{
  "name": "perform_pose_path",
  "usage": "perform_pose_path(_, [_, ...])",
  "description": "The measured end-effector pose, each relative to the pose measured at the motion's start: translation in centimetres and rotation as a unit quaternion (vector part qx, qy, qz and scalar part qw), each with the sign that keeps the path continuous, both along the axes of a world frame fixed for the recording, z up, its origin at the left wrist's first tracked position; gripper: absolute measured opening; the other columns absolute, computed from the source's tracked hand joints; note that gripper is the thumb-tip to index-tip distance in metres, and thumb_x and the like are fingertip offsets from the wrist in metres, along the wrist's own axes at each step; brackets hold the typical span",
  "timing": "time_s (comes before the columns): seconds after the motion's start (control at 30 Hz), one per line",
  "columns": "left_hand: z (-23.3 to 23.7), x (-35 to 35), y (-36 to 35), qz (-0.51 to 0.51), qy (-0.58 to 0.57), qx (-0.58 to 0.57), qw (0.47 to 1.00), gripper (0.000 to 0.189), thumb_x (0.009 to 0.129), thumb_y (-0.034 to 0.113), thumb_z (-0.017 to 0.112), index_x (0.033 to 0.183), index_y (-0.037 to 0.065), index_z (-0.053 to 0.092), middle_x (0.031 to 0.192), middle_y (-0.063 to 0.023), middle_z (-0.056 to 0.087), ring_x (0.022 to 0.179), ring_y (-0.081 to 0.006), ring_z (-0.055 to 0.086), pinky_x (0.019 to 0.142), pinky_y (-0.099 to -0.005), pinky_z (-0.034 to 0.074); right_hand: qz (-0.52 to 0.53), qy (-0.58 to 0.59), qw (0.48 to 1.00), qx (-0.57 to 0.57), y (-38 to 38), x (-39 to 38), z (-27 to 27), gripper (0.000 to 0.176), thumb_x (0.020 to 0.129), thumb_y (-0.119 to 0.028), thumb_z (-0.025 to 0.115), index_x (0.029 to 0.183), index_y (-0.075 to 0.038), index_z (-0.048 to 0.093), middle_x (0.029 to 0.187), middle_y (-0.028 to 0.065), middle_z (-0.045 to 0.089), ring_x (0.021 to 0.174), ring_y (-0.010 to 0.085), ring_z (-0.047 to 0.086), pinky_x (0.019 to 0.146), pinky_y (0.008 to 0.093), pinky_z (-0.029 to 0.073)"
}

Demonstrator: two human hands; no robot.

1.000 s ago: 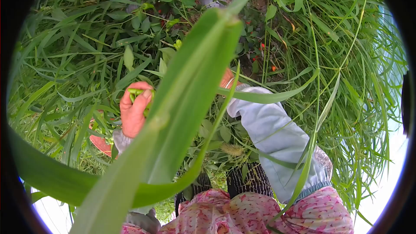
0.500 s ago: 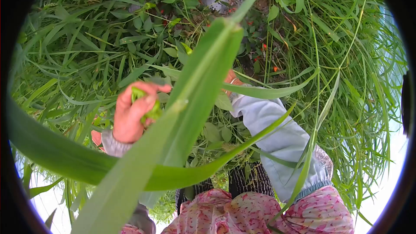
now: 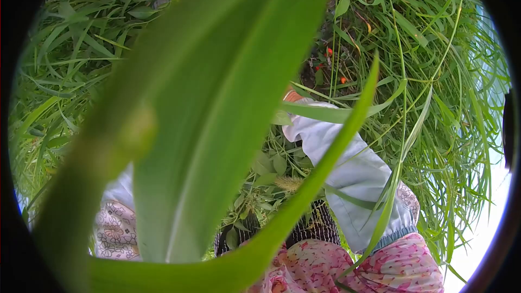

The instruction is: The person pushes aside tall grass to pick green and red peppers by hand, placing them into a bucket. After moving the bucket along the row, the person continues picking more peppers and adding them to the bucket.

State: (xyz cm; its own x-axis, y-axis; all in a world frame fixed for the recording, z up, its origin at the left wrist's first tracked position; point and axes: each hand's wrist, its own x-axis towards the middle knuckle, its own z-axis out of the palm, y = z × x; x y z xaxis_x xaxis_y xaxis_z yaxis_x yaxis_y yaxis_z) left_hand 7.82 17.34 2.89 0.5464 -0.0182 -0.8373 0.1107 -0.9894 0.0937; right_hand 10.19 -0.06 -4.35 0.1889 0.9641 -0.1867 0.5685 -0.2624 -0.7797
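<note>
A broad green grass leaf [image 3: 217, 108] crosses close in front of the camera and covers much of the view. My left hand is hidden behind it; only part of the left sleeve [image 3: 116, 222], pale with a patterned band, shows at the lower left. Of my right hand [image 3: 293, 96], just a sliver near the wrist peeks out past the leaf's edge, among the plants. Its fingers are covered, so what it holds or touches does not show. The pale blue right sleeve [image 3: 342, 157] reaches forward from the lower right.
Small red peppers [image 3: 343, 80] show low among stems beyond my right hand. Tall grass [image 3: 434, 130] stands thick on the right, and more grass [image 3: 54, 87] on the left. A second long blade [image 3: 325, 173] curves across the right sleeve. Pink patterned clothing [image 3: 320, 260] covers my lap.
The broad leaf has swung nearer and fills more of the view. My left hand, earlier visible with green peppers in its fingers, has gone behind it. The right arm has barely moved.
</note>
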Motion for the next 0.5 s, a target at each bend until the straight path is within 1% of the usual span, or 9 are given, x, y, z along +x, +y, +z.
perform_pose_path(0.03, [0.4, -0.5, -0.4, -0.024, -0.02, 0.018, 0.999, 0.032, 0.075, 0.019, 0.064, 0.106, 0.013, 0.062, 0.089, -0.0102, 0.066, 0.085, -0.0265, 0.064, 0.073, -0.0392, 0.052, -0.002, -0.01, 1.0, 0.002, 0.1, 0.0, 0.0, 0.029, 0.081, -0.016, 0.051, 0.109, -0.014, 0.062, 0.126, 0.0011, 0.048, 0.122, 0.0189, 0.038, 0.097, 0.0392, 0.031])
perform_pose_path(0.13, [1.4, -2.2, -2.0, -0.004, -0.039, 0.01, 0.999, 0.027, 0.076, 0.02, 0.063, 0.101, 0.011, 0.061, 0.084, -0.0108, 0.065, 0.082, -0.0262, 0.065, 0.069, -0.0386, 0.052, 0.065, -0.068, 0.994, -0.049, 0.5, 0.5, 1.4, 0.029, 0.079, -0.017, 0.052, 0.107, -0.013, 0.062, 0.125, 0.0004, 0.048, 0.121, 0.019, 0.038, 0.096, 0.0386, 0.031])
perform_pose_path(0.23, [3.4, -1.7, -2.4, 0.117, 0.014, -0.003, 0.993, 0.028, 0.075, 0.02, 0.062, 0.101, 0.011, 0.061, 0.085, -0.0115, 0.065, 0.08, -0.0269, 0.064, 0.068, -0.0391, 0.052, 0.045, -0.041, 0.998, -0.004, 0.5, 0.3, 0.8, 0.032, 0.077, -0.019, 0.053, 0.107, -0.014, 0.062, 0.123, 0.0002, 0.049, 0.12, 0.0199, 0.039, 0.095, 0.0378, 0.031])
perform_pose_path(0.27, [2.8, -2.5, -2.2, 0.148, -0.008, -0.013, 0.989, 0.027, 0.074, 0.02, 0.062, 0.1, 0.011, 0.062, 0.085, -0.0123, 0.065, 0.081, -0.0277, 0.063, 0.069, -0.0388, 0.052, 0.033, -0.034, 0.999, 0.0, 0.5, 0.1, 0.5, 0.032, 0.077, -0.019, 0.053, 0.108, -0.014, 0.061, 0.123, 0.0001, 0.049, 0.12, 0.0199, 0.039, 0.094, 0.0377, 0.031])
perform_pose_path(0.37, [1.9, -6.3, -1.8, 0.251, 0.026, -0.082, 0.964, 0.028, 0.074, 0.019, 0.062, 0.1, 0.01, 0.063, 0.086, -0.0156, 0.064, 0.082, -0.0297, 0.062, 0.07, -0.0392, 0.051, 0.007, -0.017, 1.0, 0.018, 0.5, 0.0, 0.4, 0.034, 0.077, -0.017, 0.053, 0.11, -0.014, 0.06, 0.123, 0.0, 0.049, 0.12, 0.0197, 0.039, 0.094, 0.0376, 0.032])
perform_pose_path(0.4, [6.2, -5.9, -2.8, 0.231, -0.147, -0.114, 0.955, 0.026, 0.074, 0.016, 0.063, 0.098, 0.008, 0.063, 0.079, -0.011, 0.064, 0.073, -0.0224, 0.063, 0.066, -0.0328, 0.05, 0.003, -0.011, 1.0, 0.026, 0.2, 0.4, 0.9, 0.034, 0.077, -0.016, 0.053, 0.11, -0.014, 0.06, 0.123, 0.0001, 0.049, 0.119, 0.0194, 0.04, 0.094, 0.0378, 0.032])
perform_pose_path(0.43, [5.9, -7.9, -2.8, 0.338, -0.111, -0.175, 0.918, 0.026, 0.074, 0.014, 0.064, 0.098, 0.007, 0.063, 0.077, -0.0081, 0.063, 0.071, -0.0187, 0.061, 0.064, -0.03, 0.049, -0.003, -0.005, 0.999, 0.036, 0.2, 0.4, 1.2, 0.035, 0.077, -0.015, 0.052, 0.111, -0.015, 0.06, 0.123, 0.0002, 0.049, 0.119, 0.0191, 0.04, 0.094, 0.0379, 0.032])
perform_pose_path(0.47, [4.4, -10.4, -2.3, 0.44, -0.077, -0.232, 0.864, 0.026, 0.074, 0.013, 0.065, 0.099, 0.006, 0.063, 0.076, -0.0052, 0.062, 0.068, -0.015, 0.059, 0.063, -0.0272, 0.048, -0.026, 0.013, 0.994, 0.104, -0.3, -0.9, -2.8, 0.037, 0.077, -0.012, 0.052, 0.113, -0.015, 0.059, 0.122, 0.0006, 0.05, 0.118, 0.0188, 0.041, 0.095, 0.039, 0.032])
perform_pose_path(0.5, [3.4, -11.7, -2.1, 0.533, -0.04, -0.288, 0.794, 0.026, 0.073, 0.011, 0.066, 0.099, 0.006, 0.063, 0.074, -0.0023, 0.061, 0.065, -0.0113, 0.057, 0.061, -0.0244, 0.047, -0.039, -0.002, 0.995, 0.086, -0.2, -0.9, -2.4, 0.037, 0.077, -0.012, 0.052, 0.113, -0.015, 0.059, 0.122, 0.0006, 0.05, 0.118, 0.0189, 0.041, 0.095, 0.039, 0.032])
